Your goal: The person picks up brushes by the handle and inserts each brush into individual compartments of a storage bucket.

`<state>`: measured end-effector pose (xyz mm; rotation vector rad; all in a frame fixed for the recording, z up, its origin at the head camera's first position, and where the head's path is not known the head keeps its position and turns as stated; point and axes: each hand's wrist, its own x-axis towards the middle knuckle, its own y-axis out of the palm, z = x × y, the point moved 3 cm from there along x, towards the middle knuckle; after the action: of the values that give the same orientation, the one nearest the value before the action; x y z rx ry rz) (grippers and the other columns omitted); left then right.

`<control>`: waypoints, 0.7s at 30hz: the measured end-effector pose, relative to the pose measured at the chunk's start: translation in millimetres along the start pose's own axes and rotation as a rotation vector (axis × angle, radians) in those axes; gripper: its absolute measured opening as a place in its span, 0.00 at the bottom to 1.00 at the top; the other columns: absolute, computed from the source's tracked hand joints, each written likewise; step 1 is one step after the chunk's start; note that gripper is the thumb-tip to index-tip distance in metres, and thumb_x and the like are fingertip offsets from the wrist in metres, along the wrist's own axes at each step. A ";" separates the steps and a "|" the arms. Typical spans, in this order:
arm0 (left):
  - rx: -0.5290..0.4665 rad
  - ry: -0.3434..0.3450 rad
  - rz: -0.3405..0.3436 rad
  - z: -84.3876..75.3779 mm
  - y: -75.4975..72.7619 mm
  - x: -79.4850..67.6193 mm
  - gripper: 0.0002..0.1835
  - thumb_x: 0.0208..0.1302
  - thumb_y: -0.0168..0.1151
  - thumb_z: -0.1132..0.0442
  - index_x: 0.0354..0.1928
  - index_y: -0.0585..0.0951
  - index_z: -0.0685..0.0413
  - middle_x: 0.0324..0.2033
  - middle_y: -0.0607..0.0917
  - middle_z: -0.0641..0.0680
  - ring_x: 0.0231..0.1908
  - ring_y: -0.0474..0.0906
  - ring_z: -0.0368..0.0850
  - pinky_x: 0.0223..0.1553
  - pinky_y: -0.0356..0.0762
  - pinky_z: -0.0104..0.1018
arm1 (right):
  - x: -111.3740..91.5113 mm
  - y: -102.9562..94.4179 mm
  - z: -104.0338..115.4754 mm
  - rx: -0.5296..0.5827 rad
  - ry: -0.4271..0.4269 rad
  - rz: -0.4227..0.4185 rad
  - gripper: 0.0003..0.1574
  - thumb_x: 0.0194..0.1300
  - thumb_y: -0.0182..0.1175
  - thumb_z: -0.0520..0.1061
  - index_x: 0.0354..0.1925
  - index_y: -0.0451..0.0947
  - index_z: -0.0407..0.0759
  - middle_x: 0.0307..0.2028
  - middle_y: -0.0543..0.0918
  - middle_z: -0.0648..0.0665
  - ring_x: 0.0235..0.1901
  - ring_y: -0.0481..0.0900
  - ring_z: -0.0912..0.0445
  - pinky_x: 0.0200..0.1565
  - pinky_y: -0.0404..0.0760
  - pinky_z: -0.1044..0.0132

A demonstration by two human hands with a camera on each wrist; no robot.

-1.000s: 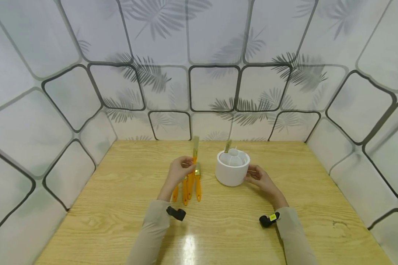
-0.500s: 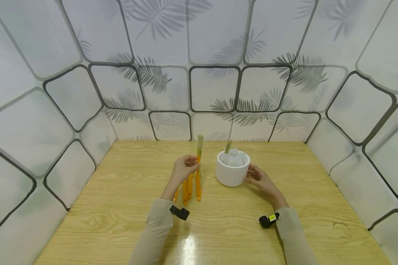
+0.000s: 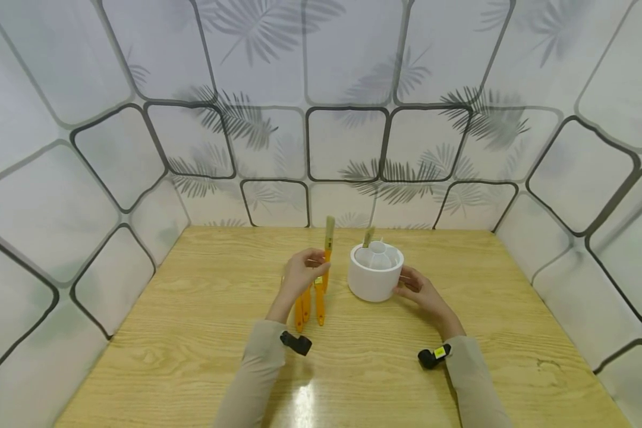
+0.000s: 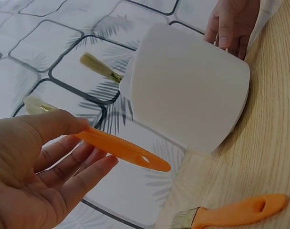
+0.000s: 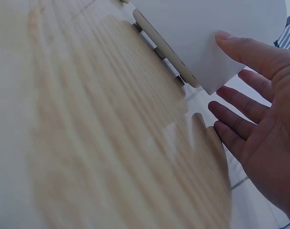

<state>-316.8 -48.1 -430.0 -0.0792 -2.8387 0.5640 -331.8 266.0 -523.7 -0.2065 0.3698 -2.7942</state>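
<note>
My left hand (image 3: 301, 271) pinches a paintbrush (image 4: 123, 148) by its orange handle between thumb and fingers. Its pale bristles point upward in the head view, and the handle end slants down. To the right stands a round white divided holder (image 3: 373, 285) with a small inner cup in its middle. Another paintbrush (image 3: 368, 236) stands in the holder, bristles up, its handle hidden by the wall. At the holder's right side is my right hand (image 3: 421, 291), thumb against the wall and fingers loosely extended. Several orange paintbrushes (image 3: 320, 303) lie below my left hand, partly covered by it.
The holder sits on a wooden table (image 3: 385, 368) with a patterned sheet (image 3: 348, 142) behind and at both sides. Each wrist wears a small black camera (image 3: 295, 343). In the right wrist view, small dark feet show beneath the holder's base.
My left hand has moved a little to the right with the paintbrush, closer to the white holder and past the brushes on the table. My right hand and the holder stay put.
</note>
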 end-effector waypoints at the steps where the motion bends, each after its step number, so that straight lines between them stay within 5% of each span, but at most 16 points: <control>1: -0.007 0.003 0.003 -0.2 0.7 0.1 0.14 0.57 0.66 0.63 0.46 0.81 0.57 0.36 0.83 0.56 0.39 0.81 0.51 0.39 0.81 0.38 | 0.3 0.1 -0.7 -0.003 -0.002 -0.002 0.40 0.61 0.62 0.43 0.67 0.56 0.43 0.66 0.60 0.37 0.65 0.58 0.38 0.66 0.55 0.43; 14: -0.064 0.043 -0.010 -6.2 8.1 1.0 0.14 0.56 0.67 0.63 0.44 0.81 0.58 0.36 0.83 0.56 0.38 0.81 0.50 0.38 0.81 0.36 | 0.7 -0.3 2.6 -0.005 -0.042 0.003 0.38 0.61 0.61 0.39 0.66 0.58 0.39 0.65 0.63 0.34 0.63 0.61 0.38 0.66 0.56 0.43; 21: -0.093 0.042 -0.036 -8.8 11.6 2.5 0.14 0.55 0.67 0.64 0.44 0.81 0.57 0.37 0.83 0.55 0.39 0.80 0.49 0.40 0.81 0.34 | -5.9 3.8 24.7 0.002 -0.030 0.009 0.38 0.61 0.60 0.36 0.66 0.56 0.34 0.64 0.61 0.29 0.62 0.59 0.34 0.64 0.55 0.40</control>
<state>-317.0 -33.9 -426.0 -0.0554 -2.8187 0.4172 -320.7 258.8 -501.8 -0.2452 0.3599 -2.7792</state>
